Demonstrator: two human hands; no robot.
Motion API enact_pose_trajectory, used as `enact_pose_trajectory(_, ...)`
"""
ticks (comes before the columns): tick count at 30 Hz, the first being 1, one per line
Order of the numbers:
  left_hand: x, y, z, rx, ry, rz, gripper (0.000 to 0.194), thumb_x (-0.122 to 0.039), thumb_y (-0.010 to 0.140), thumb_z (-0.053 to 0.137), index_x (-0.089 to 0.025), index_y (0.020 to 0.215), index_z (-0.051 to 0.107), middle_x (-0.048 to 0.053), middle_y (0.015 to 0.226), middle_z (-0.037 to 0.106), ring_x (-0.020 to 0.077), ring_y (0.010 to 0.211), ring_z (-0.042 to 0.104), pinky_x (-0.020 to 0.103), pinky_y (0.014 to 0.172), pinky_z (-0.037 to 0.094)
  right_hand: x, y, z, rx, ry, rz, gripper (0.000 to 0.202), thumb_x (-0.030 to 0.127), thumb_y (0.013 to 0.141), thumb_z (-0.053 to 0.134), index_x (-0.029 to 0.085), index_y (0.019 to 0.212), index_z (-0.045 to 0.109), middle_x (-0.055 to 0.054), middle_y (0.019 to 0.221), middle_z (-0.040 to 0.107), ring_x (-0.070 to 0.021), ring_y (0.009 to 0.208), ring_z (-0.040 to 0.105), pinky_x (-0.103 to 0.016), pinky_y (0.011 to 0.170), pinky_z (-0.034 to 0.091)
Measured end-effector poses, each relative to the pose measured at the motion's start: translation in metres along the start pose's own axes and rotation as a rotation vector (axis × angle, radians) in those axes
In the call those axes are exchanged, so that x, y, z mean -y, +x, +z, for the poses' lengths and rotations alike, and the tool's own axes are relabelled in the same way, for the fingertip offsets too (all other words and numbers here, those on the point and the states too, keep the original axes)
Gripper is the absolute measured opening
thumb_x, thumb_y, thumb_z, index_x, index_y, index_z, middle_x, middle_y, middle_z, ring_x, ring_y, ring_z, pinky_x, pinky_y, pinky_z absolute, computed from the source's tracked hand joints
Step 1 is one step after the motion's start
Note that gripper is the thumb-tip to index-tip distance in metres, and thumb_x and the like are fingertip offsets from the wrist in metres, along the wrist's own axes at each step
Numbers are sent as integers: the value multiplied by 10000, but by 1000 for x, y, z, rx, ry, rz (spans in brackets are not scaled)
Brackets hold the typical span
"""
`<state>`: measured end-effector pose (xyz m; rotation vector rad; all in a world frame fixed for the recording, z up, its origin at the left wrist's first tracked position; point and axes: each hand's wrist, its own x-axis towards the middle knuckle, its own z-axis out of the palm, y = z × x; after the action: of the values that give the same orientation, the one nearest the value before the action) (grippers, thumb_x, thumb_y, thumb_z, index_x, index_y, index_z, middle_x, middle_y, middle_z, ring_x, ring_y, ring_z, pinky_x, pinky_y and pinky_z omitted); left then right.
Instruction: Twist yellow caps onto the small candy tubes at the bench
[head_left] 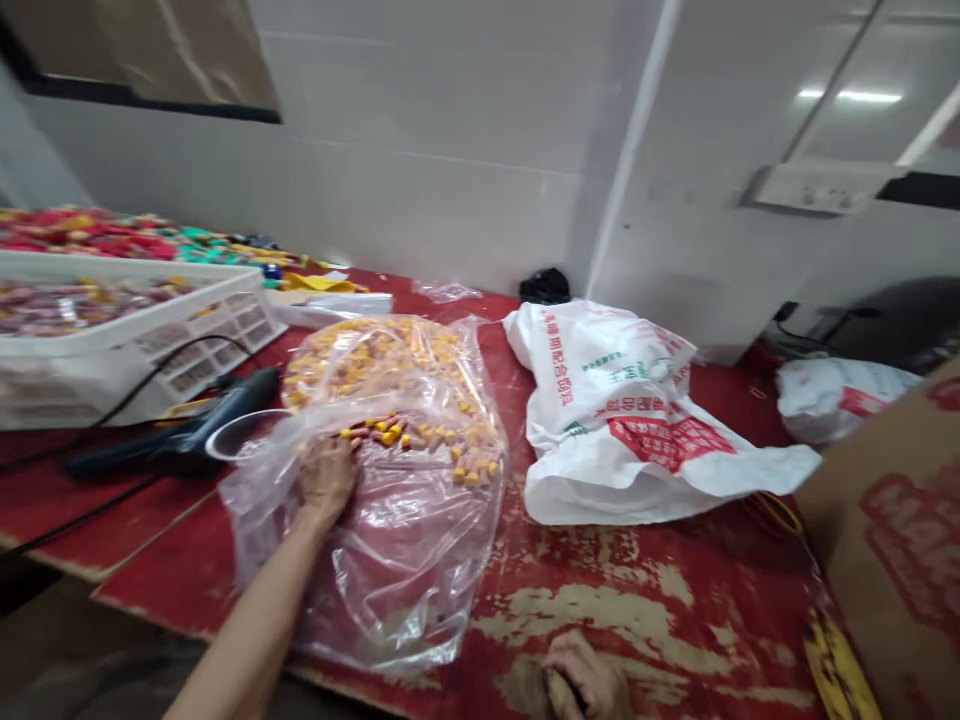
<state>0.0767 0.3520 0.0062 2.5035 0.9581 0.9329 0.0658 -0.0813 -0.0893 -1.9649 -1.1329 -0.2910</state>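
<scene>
A large clear plastic bag (397, 560) lies on the red table, filled toward its far end with small pink and yellow pieces (390, 360). My left hand (326, 480) reaches in at the bag's left side, under or against the film, beside the pieces; its fingertips are blurred by the plastic, so its grip is unclear. Near the table's front edge, my right hand (589, 675) is closed around a small brownish object (561, 692) that I cannot identify.
A white crate (135, 350) of small pieces stands at the left, with a dark heat-gun-like tool (217, 420) and cables beside it. A white printed sack (637, 420) lies right of the bag. A cardboard box (892, 530) and yellow item (836, 665) are far right.
</scene>
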Motion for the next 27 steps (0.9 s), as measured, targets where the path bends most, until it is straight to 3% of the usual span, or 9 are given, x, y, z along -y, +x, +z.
enact_pose_trajectory(5,-7,-15,-2,-72,27,0,39,-158,690,480,-190,712,487,37,875,624,282,1072,536,472,975,394,15,10,-8,46,80,137,225,283,893,398,217,788,585,-11,727,603,-116,595,597,-174,548,460)
enact_pose_trajectory(9,-37,-67,-22,-152,-182,-102,286,-315,691,563,-189,948,573,55,854,662,273,810,630,437,811,506,26,20,-25,48,195,174,175,226,865,423,212,829,593,-26,779,622,-137,686,621,-195,620,488)
enact_pose_trajectory(11,-61,-107,-31,-56,-404,-103,300,-386,700,600,-210,943,600,32,828,672,247,759,643,374,730,533,24,31,-36,29,200,224,184,207,869,408,209,851,591,-31,801,628,-147,739,626,-207,666,500)
enact_pose_trajectory(13,-89,-151,-35,151,-633,-43,253,-394,732,617,-210,906,628,29,819,683,222,740,649,312,667,538,15,49,-47,22,92,277,204,190,881,382,199,890,586,-44,846,632,-154,797,621,-218,716,501)
enact_pose_trajectory(16,-128,-205,-28,379,-808,114,163,-324,787,587,-209,876,659,32,797,669,198,734,640,274,647,523,-11,86,-62,90,-318,313,287,145,903,309,167,1016,572,-94,1020,625,-167,957,588,-247,844,472)
enact_pose_trajectory(18,-147,-226,-19,469,-839,196,146,-271,805,554,-209,843,679,40,788,654,195,744,636,268,647,513,-32,115,-71,126,-423,333,301,105,888,318,130,1046,574,-131,1042,619,-200,995,565,-306,899,439)
enact_pose_trajectory(23,-160,-239,-2,488,-854,198,159,-238,784,543,-199,845,685,58,796,651,211,752,634,299,677,509,-67,175,-95,235,-585,315,276,63,834,429,80,1071,568,-178,1084,586,-234,1008,524,-324,901,387)
enact_pose_trajectory(27,-154,-239,0,509,-856,122,134,-256,783,554,-194,836,660,45,785,649,214,752,629,306,688,499,-74,194,-113,242,-654,319,297,101,893,385,72,1146,538,-195,1180,543,-242,1073,490,-327,902,357)
